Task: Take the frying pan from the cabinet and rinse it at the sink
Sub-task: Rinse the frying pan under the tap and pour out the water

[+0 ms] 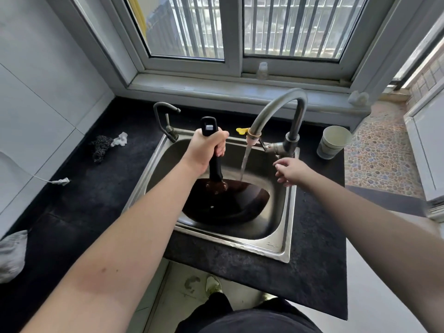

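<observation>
Left hand (208, 147) is clenched round the handle of the frying pan (225, 203); right hand (289, 170), fingers loose, holds nothing; the pan is best tilted under the stream (245, 162)

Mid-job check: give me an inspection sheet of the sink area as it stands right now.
Surface: black countertop around a steel sink.
Job's things: frying pan in the sink, handle up; water runs from the faucet into it.
Clutter: scouring pad left of the sink, paper cup on the right, yellow item behind the sink.
Grippers: left hand grips the pan handle; right hand open, just below the faucet lever.
Cables: white cable with plug on the counter, left.
Surroundings: barred window behind.
</observation>
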Action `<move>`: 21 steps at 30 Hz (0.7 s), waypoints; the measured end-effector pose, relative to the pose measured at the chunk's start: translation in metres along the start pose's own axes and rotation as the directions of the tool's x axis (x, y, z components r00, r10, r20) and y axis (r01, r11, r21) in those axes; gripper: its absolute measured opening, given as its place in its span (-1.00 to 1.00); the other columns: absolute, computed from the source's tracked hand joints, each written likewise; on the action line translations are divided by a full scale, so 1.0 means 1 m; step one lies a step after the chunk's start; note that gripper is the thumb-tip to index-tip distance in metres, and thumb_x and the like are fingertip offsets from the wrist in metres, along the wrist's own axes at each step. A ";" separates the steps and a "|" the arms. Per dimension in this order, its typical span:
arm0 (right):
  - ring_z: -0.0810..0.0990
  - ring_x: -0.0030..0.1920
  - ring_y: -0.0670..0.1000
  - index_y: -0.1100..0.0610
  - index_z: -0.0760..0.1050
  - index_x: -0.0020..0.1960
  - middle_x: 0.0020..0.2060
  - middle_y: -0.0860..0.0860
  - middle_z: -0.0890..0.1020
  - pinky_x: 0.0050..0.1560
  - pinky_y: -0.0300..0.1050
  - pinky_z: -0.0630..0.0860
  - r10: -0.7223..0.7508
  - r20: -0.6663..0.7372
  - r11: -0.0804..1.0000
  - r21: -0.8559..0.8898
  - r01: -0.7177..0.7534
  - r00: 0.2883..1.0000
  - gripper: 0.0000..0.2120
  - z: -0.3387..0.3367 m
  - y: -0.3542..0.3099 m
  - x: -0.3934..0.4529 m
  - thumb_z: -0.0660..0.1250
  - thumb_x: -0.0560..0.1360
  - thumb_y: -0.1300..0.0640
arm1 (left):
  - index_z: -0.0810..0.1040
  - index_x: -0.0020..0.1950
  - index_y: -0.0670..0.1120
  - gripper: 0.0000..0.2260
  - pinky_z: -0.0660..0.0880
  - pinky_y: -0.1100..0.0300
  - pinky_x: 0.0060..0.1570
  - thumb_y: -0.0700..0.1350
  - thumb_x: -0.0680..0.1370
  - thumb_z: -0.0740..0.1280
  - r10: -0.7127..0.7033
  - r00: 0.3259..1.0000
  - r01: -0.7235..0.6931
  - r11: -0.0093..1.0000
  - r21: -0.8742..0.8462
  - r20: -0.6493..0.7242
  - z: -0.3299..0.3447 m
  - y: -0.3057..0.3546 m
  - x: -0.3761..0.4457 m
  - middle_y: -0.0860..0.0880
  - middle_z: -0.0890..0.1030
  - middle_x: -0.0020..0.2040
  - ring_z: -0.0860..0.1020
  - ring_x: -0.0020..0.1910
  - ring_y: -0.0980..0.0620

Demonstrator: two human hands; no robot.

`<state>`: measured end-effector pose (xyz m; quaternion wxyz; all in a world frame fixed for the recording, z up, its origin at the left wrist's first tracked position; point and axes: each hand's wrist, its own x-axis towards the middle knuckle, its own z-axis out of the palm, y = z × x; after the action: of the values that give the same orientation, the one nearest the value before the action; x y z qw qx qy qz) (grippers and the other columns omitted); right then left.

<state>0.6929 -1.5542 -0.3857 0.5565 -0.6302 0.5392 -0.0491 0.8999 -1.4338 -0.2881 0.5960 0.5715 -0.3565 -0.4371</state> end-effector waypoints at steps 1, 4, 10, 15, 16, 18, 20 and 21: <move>0.49 -0.37 -0.03 0.18 0.48 0.20 -0.26 0.05 0.51 -0.47 -0.24 0.43 0.018 0.011 1.000 0.024 -0.018 1.000 -0.76 0.000 0.003 -0.008 0.10 0.65 0.17 | 0.30 -0.51 -0.09 -0.67 0.28 0.16 -0.41 -0.27 0.43 0.26 0.004 1.000 -0.005 1.000 0.016 0.018 0.004 -0.001 -0.004 -0.03 0.30 -0.59 0.25 -0.56 0.00; 0.48 -0.38 -0.04 0.21 0.50 0.09 -0.27 0.06 0.49 -0.51 -0.30 0.39 0.074 0.076 0.989 0.123 -0.083 0.994 -0.77 0.005 0.009 -0.035 0.09 0.64 0.16 | 0.30 -0.48 -0.12 -0.69 0.31 0.15 -0.38 -0.29 0.45 0.26 0.006 0.997 -0.012 0.997 0.077 0.071 0.010 -0.004 -0.019 -0.03 0.32 -0.58 0.29 -0.55 0.01; 0.50 -0.39 -0.08 0.12 0.54 -0.08 -0.32 0.01 0.55 -0.38 -0.23 0.48 0.185 0.479 0.879 0.310 -0.362 0.858 -0.63 0.051 0.003 -0.093 0.06 0.66 -0.04 | 0.38 -0.51 -0.13 -0.65 0.39 0.12 -0.21 -0.23 0.48 0.31 -0.020 0.990 -0.031 0.932 0.360 0.136 0.037 -0.004 -0.056 -0.08 0.40 -0.52 0.38 -0.43 -0.03; 0.56 -0.35 -0.01 0.25 0.58 -0.04 -0.28 0.09 0.60 -0.33 -0.20 0.55 0.197 0.631 0.718 0.428 -0.548 0.751 -0.47 0.088 0.009 -0.112 0.01 0.65 -0.12 | 0.46 -0.45 -0.13 -0.69 0.35 0.20 -0.31 -0.21 0.50 0.36 -0.065 0.980 -0.040 0.863 0.503 0.190 0.048 -0.006 -0.080 -0.06 0.42 -0.47 0.38 -0.44 0.06; 0.58 -0.33 0.01 0.27 0.58 -0.04 -0.25 0.11 0.61 -0.31 -0.18 0.56 0.187 0.645 0.685 0.455 -0.569 0.741 -0.46 0.092 0.012 -0.115 0.02 0.65 -0.13 | 0.49 -0.42 -0.18 -0.72 0.37 0.19 -0.30 -0.20 0.51 0.37 -0.073 0.972 -0.065 0.832 0.551 0.225 0.049 -0.006 -0.086 -0.08 0.44 -0.45 0.39 -0.42 0.07; 0.60 -0.27 0.02 0.26 0.60 -0.04 -0.20 0.13 0.65 -0.23 -0.14 0.57 0.149 0.668 0.649 0.490 -0.582 0.729 -0.48 0.098 0.016 -0.122 0.08 0.63 -0.13 | 0.53 -0.36 -0.23 -0.76 0.40 0.23 -0.28 -0.19 0.50 0.38 -0.096 0.950 -0.119 0.767 0.630 0.297 0.049 -0.009 -0.098 -0.10 0.48 -0.42 0.43 -0.39 0.11; 0.62 -0.21 0.03 0.22 0.59 -0.02 -0.15 0.12 0.65 -0.14 -0.12 0.56 0.091 0.678 0.636 0.524 -0.566 0.729 -0.62 0.101 0.018 -0.130 0.19 0.60 -0.07 | 0.54 -0.35 -0.13 -0.80 0.43 0.27 -0.23 -0.17 0.48 0.40 -0.072 0.930 -0.199 0.727 0.657 0.361 0.046 -0.018 -0.112 0.00 0.53 -0.38 0.48 -0.34 0.16; 0.63 -0.19 0.03 0.20 0.58 -0.02 -0.14 0.12 0.65 -0.12 -0.12 0.57 0.062 0.680 0.632 0.540 -0.556 0.731 -0.71 0.102 0.018 -0.132 0.24 0.57 -0.02 | 0.56 -0.33 -0.09 -0.84 0.45 0.27 -0.17 -0.16 0.46 0.40 -0.034 0.922 -0.248 0.714 0.655 0.386 0.042 -0.024 -0.121 0.05 0.56 -0.32 0.51 -0.28 0.16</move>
<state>0.6948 -1.3873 -0.3661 0.8956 -0.2337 0.3750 0.0515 0.8142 -1.3364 -0.2986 0.2852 0.6370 -0.6326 -0.3358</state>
